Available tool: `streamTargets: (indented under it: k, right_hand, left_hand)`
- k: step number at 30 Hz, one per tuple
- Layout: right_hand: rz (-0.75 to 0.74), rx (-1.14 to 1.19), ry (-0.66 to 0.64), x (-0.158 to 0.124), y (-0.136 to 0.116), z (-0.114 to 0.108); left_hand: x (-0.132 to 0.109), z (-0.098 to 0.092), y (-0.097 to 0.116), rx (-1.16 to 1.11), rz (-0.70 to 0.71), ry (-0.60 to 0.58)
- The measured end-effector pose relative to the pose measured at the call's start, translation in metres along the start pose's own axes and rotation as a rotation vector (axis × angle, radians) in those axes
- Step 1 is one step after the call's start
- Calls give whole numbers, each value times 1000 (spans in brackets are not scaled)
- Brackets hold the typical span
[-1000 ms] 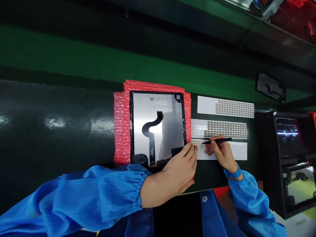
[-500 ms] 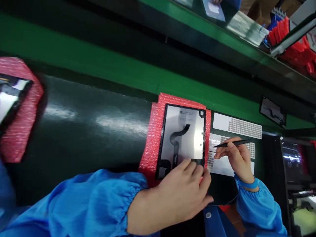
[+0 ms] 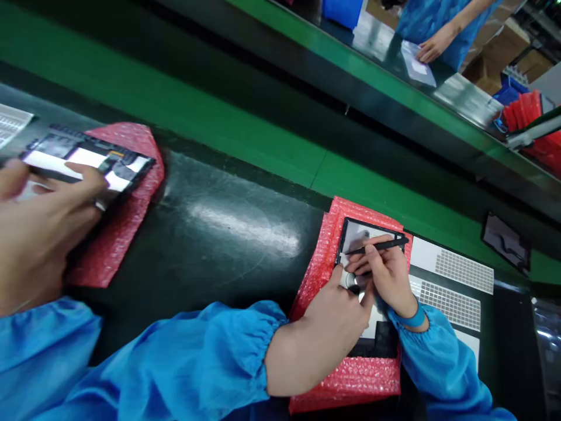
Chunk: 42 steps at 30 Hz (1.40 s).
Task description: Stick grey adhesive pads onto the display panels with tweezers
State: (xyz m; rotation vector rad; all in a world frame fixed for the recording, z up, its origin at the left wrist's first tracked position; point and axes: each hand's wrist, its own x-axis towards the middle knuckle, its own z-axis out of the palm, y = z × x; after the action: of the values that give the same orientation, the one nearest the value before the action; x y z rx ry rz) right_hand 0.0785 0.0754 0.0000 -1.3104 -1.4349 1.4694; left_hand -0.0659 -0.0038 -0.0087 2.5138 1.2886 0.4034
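Hands [image 3: 328, 316] half-curled; pointed tool [image 3: 392, 243] in right [image 3: 392, 278]

Glossy dark bench top [image 3: 228, 269], grey rectangular panel with black frame [image 3: 504, 240] at back right, silvery black-framed panel [image 3: 90, 156] on red bubble wrap [image 3: 142, 199] at left, white gridded sheet [image 3: 12, 124] partly in view at left edge, upper right blue plastic bin [image 3: 342, 10], flat translucent bag [image 3: 418, 71], brown cardboard boxes [image 3: 502, 49], bright red bundle [image 3: 523, 114].
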Motion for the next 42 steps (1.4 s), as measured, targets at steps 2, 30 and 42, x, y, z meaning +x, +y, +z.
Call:
streamTargets:
  k: [2, 30, 42]
  right_hand:
    - [-6, 9, 9, 1, 0, 0]
    - [-12, 160, 92, -2, -8, -10]
    - [-67, 195, 409, -77, 41, -112]
  left_hand:
    - [-2, 4, -1, -34, -17, 4]
    - [19, -40, -26, -64, 172, -86]
    - [9, -55, -68, -178, -400, -97]
